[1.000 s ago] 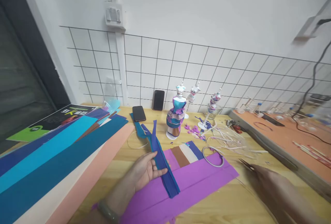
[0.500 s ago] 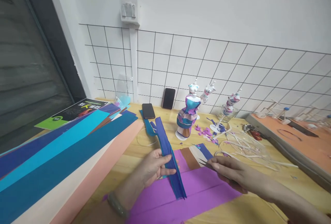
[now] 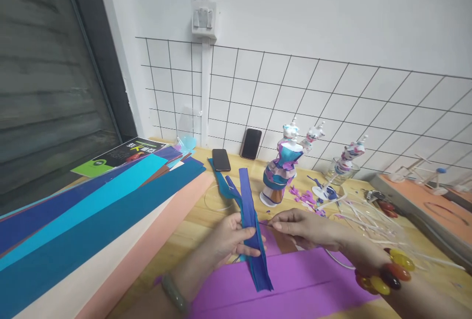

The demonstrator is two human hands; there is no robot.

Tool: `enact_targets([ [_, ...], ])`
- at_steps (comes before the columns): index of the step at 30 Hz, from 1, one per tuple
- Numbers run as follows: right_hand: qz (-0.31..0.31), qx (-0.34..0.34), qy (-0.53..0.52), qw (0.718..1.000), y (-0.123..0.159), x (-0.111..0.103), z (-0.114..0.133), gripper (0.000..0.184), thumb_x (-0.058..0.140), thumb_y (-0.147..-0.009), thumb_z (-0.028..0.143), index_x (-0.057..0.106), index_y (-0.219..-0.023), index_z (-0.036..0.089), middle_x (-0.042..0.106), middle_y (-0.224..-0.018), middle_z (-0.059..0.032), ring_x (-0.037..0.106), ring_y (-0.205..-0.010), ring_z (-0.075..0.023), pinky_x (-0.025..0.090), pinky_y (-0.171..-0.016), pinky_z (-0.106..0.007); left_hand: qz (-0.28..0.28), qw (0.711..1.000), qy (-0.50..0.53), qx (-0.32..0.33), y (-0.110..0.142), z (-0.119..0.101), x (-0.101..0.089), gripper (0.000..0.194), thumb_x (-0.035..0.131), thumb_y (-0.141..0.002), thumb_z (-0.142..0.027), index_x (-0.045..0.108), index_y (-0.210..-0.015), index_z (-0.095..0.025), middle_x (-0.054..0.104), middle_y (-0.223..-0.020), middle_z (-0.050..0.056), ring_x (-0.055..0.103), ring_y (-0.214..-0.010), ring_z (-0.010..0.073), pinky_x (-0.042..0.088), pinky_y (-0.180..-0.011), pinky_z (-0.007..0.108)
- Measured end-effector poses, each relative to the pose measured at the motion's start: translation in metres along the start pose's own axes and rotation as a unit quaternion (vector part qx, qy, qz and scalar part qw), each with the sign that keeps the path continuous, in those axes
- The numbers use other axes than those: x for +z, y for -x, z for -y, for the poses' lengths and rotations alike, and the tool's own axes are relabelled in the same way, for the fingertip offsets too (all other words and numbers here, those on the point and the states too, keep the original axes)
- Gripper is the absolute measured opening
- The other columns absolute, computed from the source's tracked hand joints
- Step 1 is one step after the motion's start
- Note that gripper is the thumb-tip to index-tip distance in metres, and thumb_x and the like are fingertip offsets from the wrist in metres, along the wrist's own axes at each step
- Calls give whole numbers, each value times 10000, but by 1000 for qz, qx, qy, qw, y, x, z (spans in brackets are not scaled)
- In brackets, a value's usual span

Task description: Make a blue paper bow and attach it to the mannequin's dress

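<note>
My left hand (image 3: 234, 240) is closed round a folded blue paper strip (image 3: 254, 245), dark blue with teal layers, its long ends reaching away and toward me. My right hand (image 3: 304, 228) pinches a pair of slim grey tweezers (image 3: 264, 224), mostly hidden by the fingers. Their tips lie close to the strip's right edge; whether they touch it I cannot tell. Beneath both hands lies a purple paper sheet (image 3: 295, 279), partly over brown and other coloured pieces. A teal strip (image 3: 224, 186) trails beyond the left hand.
Long coloured sheets (image 3: 110, 211) cover the table's left side. Two phones (image 3: 221, 160) (image 3: 251, 143) are at the back. A paper-dressed figurine (image 3: 279, 176) stands amid purple scraps (image 3: 304, 197), with other figurines behind. Clear plastic and white strips (image 3: 368, 220) lie right, beside an orange-topped board (image 3: 424, 201).
My right hand has moved left with the tweezers, bringing their tips beside the blue strip. The left hand keeps its hold. The whole view has shifted slightly.
</note>
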State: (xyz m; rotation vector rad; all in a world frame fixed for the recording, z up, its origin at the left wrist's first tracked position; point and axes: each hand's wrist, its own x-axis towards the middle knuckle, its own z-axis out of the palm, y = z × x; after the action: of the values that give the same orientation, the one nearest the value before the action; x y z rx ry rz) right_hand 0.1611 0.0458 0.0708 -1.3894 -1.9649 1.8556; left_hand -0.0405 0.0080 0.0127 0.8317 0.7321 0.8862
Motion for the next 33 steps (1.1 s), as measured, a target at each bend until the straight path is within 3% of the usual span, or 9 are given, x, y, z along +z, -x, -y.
enact_targets([
  [5, 36, 15, -14, 999, -14, -8, 2, 371, 579, -747, 497, 500, -630, 154, 446, -467, 85, 242, -296, -2, 116, -286, -161, 10, 1000, 3, -5, 1, 1, 0, 275, 664, -688, -195, 539, -929, -152, 621, -737, 36, 648, -700, 176, 529, -588, 273],
  [12, 69, 39, -6, 997, -26, -12, 7, 341, 612, -731, 467, 620, -770, 128, 454, -424, 83, 250, -282, -4, 113, -278, -151, 39, 999, 9, 2, 2, -1, 1, 298, 659, -692, -182, 546, -968, -171, 613, -867, 51, 645, -716, 164, 529, -573, 253],
  [33, 76, 36, 7, 996, -26, -9, 17, 325, 622, -734, 440, 632, -755, 116, 439, -426, 80, 253, -303, -3, 125, -276, -141, 32, 999, 10, 2, 3, -2, 1, 264, 659, -684, -168, 571, -933, -157, 624, -887, 58, 637, -689, 147, 536, -567, 247],
])
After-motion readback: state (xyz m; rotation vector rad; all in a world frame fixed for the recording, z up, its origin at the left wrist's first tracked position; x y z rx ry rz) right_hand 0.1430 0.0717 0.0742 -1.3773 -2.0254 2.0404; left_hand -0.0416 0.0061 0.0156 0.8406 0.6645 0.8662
